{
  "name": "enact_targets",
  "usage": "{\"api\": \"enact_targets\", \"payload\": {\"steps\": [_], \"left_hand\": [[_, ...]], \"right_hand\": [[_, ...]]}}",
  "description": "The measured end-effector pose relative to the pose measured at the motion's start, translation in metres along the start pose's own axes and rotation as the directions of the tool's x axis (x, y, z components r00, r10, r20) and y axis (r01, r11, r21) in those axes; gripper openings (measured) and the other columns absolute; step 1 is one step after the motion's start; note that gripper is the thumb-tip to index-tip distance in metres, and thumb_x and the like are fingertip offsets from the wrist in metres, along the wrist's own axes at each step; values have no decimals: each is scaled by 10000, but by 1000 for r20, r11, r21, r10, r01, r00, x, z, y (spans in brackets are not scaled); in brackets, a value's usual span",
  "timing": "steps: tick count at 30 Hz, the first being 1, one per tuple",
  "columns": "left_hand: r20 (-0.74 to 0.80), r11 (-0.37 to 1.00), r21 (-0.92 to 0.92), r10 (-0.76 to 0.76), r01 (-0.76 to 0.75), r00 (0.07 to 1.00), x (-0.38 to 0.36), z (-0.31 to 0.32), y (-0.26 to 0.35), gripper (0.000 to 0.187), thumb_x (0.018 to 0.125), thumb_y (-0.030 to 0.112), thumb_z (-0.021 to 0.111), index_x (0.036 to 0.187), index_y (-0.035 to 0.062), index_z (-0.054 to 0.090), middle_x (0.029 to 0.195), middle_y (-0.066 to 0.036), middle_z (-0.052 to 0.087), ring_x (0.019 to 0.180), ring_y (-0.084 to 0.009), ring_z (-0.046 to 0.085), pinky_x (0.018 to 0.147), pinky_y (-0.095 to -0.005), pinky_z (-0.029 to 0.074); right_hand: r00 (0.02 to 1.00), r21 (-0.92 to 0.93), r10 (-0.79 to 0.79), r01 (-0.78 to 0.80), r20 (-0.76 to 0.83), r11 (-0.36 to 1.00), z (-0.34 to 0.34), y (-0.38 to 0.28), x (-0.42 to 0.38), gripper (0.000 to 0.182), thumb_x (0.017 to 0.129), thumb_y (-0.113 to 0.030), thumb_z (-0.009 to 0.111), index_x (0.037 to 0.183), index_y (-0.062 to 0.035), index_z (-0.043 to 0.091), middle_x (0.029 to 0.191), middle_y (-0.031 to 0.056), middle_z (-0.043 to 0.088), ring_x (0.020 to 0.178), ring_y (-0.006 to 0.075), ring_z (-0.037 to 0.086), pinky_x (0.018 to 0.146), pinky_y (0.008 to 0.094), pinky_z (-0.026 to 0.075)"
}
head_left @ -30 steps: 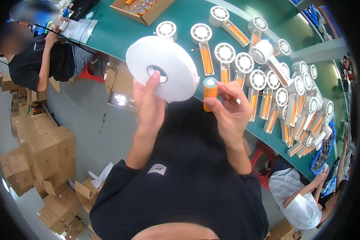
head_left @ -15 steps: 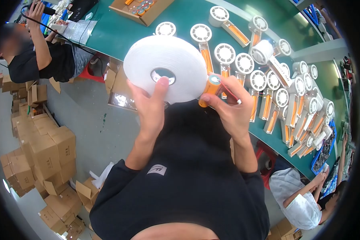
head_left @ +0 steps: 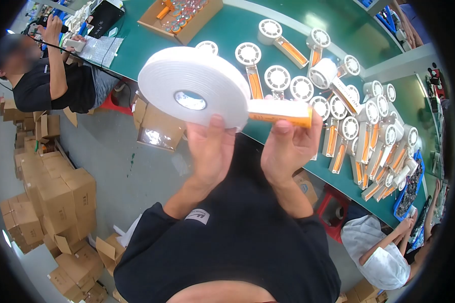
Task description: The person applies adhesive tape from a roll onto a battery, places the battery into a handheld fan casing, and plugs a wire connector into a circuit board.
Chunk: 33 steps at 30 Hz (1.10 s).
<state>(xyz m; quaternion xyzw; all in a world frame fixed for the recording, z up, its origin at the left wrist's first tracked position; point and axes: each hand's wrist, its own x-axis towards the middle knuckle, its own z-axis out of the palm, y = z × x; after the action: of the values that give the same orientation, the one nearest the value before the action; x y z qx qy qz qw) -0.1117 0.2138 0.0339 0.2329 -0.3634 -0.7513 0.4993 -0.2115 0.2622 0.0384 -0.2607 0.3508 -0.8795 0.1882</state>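
My left hand (head_left: 211,154) grips a large roll of white foam tape (head_left: 154,76) from below, thumb near its core. In my right hand (head_left: 289,151) is an orange cylindrical battery (head_left: 302,120), lying roughly level between thumb and fingers. A white strip of tape (head_left: 278,107) runs along the battery's upper side and meets the edge of the roll. My right fingers are partly hidden behind the battery. Beyond the hands, white handheld fan bodies (head_left: 277,78) with orange batteries in their handles lie on the green table (head_left: 227,30).
An open carton (head_left: 187,33) at the back holds several orange batteries. More fan bodies crowd the right, near a blue tray (head_left: 409,194) of small dark parts. One person (head_left: 55,76) sits at left, another (head_left: 374,247) at lower right. Cartons (head_left: 60,197) are stacked on the floor at left.
The battery has turned from end-on to lengthwise, and a white strip now shows along it. The tape roll has tilted and shifted left; my left hand has moved slightly right and down.
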Motion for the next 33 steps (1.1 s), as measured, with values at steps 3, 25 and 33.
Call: {"api": "enact_targets", "payload": {"steps": [3, 25, 33], "left_hand": [[-3, 998, -63, 2, -2, 1000, 0, 15, 1, 517, 1008, 347, 526, 1385, 31, 366, 1291, -132, 546, 1196, -242, 563, 1018, -414, 480], [-46, 996, -51, -78, 75, 996, -8, 13, 18, 473, 1030, 258, 493, 1414, 26, 347, 1333, -121, 519, 1165, -209, 575, 954, -409, 539], [142, 984, -37, -167, 174, 976, -7, 25, 19, 486, 1024, 291, 489, 1404, 38, 320, 1336, -148, 517, 1160, -215, 590, 912, -400, 576]], "right_hand": [[996, -32, -66, 68, 57, 997, -2, 5, -3, 518, 787, -2, 792, 1162, -25, 435, 1130, 147, 566, 1034, 195, 618, 898, 330, 546], [962, -195, -264, 272, 66, 942, -20, -56, 76, 571, 820, -169, 801, 1248, 25, 477, 1075, 118, 624, 1003, 205, 640, 901, 367, 551], [969, 90, 215, -226, 122, 970, -28, -40, 68, 712, 740, -222, 856, 1300, -12, 469, 1011, 175, 699, 918, 257, 711, 812, 406, 617]]}}
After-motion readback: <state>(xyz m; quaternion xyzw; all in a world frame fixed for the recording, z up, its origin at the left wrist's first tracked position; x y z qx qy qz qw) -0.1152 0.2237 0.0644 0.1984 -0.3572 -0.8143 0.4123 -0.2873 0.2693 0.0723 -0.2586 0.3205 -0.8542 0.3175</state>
